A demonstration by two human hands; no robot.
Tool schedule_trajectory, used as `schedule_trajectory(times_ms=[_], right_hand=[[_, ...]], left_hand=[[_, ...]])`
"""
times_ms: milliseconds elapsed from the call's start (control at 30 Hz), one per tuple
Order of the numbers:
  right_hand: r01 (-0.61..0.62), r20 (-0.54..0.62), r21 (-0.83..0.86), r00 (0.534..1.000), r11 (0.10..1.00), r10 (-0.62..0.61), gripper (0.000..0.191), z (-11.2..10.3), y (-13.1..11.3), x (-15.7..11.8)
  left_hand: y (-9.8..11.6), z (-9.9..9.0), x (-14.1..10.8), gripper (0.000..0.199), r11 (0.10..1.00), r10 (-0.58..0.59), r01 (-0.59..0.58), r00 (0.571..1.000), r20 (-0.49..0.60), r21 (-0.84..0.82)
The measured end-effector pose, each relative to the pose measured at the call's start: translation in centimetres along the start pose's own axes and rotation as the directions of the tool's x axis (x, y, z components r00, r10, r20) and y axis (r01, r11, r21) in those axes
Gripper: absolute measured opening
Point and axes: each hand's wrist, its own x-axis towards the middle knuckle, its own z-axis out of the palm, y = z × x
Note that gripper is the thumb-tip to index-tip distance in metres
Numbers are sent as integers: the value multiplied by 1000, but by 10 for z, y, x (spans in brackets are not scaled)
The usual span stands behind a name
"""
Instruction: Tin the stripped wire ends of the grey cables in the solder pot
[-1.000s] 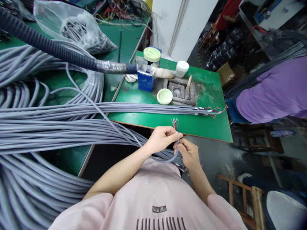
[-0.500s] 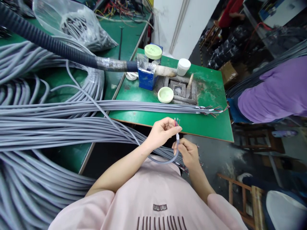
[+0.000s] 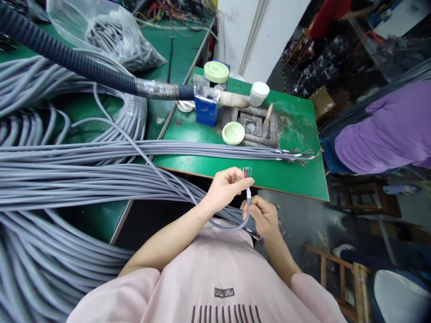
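Observation:
A single grey cable (image 3: 232,228) bends up in front of my body, with a white wrap near its end and several thin coloured wires (image 3: 247,172) fanning out above it. My left hand (image 3: 230,184) pinches those wires between thumb and fingers. Just below the white wrap, my right hand (image 3: 261,212) grips the grey sheath. Beyond my hands, a row of grey cables (image 3: 208,150) lies across the green table, with stripped wire ends at the right. Another bundle of grey cables (image 3: 84,186) runs from the left to under my left forearm.
A black corrugated hose (image 3: 101,76) reaches over to a blue box (image 3: 206,111). Near it are a shallow pale-green dish (image 3: 233,133), a white lidded tub (image 3: 259,93) and a square metal pot (image 3: 252,126). A person in purple (image 3: 387,130) is at the right.
The coloured wires between my left fingers are spread slightly wider. Both hands stay almost in place, and the view has shifted a little.

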Motion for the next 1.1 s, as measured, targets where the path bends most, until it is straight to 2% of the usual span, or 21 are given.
schedule_trajectory(times_ms=[100,200,367,433,533,600,667,767,933,1100], right_hand=[[-13,10,57,1000,998,13,30,1,2,1],[-54,55,213,998,975,43,36,4,6,4],[-144,178,492,982,858,63,41,10,6,17],[-143,178,535,983,832,54,37,13,3,22],[-85,81,500,995,862,52,31,16,-2,26],[-41,3,435,999,900,44,28,18,-4,27],[-14,-47,357,998,934,32,26,19,-6,28],[-11,-68,249,997,969,29,27,21,-10,30],[-43,-72,133,996,990,53,31,23,-16,32],[-81,-74,59,994,995,85,32,25,-18,32]], left_hand=[[-1,-1,0,41,1000,-10,10,1000,5,-6],[-3,-2,-2,38,999,-25,26,999,33,-28],[-7,-1,-9,30,984,-119,146,962,246,-97],[-9,-2,-10,29,985,-101,129,968,229,-112],[-11,-6,-8,27,991,-8,15,998,54,-130],[-12,-10,-7,25,988,78,-87,994,-70,-129],[-13,-13,-7,23,980,152,-167,978,-144,-103],[-12,-15,-10,22,978,190,-201,969,-158,-59],[-12,-14,-12,21,985,162,-167,982,-101,-38],[-11,-12,-10,22,988,151,-155,978,-142,-14]])
